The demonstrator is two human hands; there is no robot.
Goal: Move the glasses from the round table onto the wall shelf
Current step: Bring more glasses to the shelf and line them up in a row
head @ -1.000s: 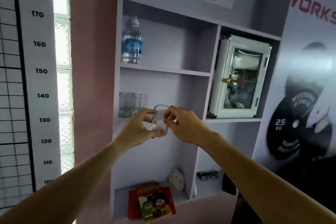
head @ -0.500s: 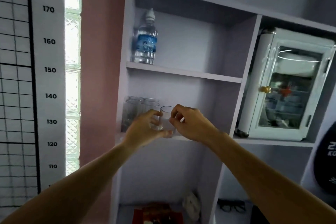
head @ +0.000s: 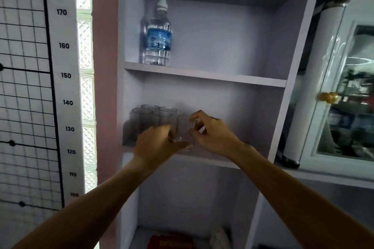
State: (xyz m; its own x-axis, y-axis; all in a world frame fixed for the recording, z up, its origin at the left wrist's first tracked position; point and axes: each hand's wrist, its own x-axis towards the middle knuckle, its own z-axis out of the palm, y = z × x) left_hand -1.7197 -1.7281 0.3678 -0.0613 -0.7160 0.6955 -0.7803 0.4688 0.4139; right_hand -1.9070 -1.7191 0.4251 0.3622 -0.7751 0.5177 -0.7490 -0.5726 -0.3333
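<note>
Clear glass (head: 183, 130) sits pinched between both hands, left hand (head: 159, 143) and right hand (head: 212, 135), right at the wall shelf (head: 212, 159) edge. Four more glasses (head: 153, 119) crowd just left; water bottle (head: 157, 34) one shelf up.

One head-worn view faces the wall shelf (head: 204, 77) closely, seemingly tilted slightly upward.

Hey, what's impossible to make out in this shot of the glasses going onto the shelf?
Head view only:
- Base of the clear drinking glass: covered by the left hand, so whether it rests on the pale lilac shelf board is unclear.
- Right hand grip: motion-blurred.
- Red item on the bottom shelf: cut by the frame edge.
- Round table: out of frame.
</note>
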